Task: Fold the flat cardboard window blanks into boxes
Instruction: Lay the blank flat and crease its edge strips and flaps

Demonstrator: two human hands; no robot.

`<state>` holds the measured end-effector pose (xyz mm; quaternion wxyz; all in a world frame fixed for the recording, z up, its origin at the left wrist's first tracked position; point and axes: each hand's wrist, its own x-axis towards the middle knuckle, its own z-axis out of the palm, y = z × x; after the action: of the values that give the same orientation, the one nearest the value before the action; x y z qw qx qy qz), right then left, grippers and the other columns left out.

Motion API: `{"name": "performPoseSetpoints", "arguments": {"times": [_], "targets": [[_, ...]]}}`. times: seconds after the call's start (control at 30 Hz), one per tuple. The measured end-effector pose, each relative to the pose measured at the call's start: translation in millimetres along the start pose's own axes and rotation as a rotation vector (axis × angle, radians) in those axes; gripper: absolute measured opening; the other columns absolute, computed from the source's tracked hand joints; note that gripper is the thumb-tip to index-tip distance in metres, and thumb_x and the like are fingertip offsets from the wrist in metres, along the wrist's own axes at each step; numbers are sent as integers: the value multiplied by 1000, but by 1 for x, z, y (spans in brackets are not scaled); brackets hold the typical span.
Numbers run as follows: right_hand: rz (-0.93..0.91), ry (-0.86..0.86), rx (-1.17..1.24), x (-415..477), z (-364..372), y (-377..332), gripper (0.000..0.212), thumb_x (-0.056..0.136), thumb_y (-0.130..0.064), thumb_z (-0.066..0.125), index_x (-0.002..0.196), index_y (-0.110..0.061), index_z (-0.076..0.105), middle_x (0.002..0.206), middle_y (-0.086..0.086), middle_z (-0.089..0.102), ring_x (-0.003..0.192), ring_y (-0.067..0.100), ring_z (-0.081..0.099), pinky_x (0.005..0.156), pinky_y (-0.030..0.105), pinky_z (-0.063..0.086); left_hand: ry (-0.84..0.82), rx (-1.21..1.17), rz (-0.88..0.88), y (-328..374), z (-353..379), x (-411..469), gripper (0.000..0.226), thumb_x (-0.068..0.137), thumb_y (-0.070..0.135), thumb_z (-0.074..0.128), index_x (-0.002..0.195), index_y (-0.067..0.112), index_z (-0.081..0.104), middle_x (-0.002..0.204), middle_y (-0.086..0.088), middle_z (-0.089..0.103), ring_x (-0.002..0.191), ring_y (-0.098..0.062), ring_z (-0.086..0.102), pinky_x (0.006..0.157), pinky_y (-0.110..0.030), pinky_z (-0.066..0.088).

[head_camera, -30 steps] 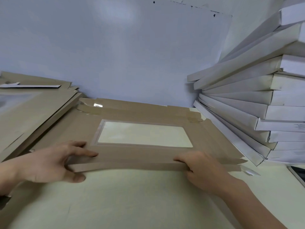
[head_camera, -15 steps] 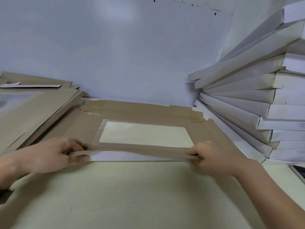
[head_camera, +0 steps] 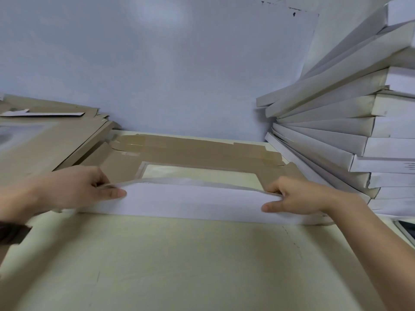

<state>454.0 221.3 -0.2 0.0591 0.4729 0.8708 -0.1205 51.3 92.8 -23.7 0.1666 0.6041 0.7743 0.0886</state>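
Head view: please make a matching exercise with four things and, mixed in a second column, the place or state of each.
1. near flap
2. window
3. white boxes
4. flat blanks

a. stacked at the right
b. piled at the left
c. raised by both hands, white side showing
d. clear, in the middle of the brown sheet

Pairs: 1-c, 2-d, 3-a, 4-b

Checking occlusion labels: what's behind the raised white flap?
Behind the white flap: the blank's clear window and brown far panel, both partly visible. The window's near edge and the fingers behind the flap are covered.
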Motion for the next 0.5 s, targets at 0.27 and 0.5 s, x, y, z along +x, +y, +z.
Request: {"name": "performPoseSetpoints", "arguments": {"times": [0.27,0.5], "targets": [[13,188,-17,15,7,12,41,79,-48,72,76,-10,57,76,4,61,74,18,56,65,33,45,148,229,-26,13,-2,9,47,82,64,56,67,22,68,36,10,45,43,2,50,44,-20,30],[34,426,-137,20,31,21,35,81,-61,57,90,-28,55,81,-14,55,83,16,52,69,34,30,341,360,-18,14,10,11,44,76,72,53,89,30,52,81,9,60,84,-20,58,66,-30,45]]}}
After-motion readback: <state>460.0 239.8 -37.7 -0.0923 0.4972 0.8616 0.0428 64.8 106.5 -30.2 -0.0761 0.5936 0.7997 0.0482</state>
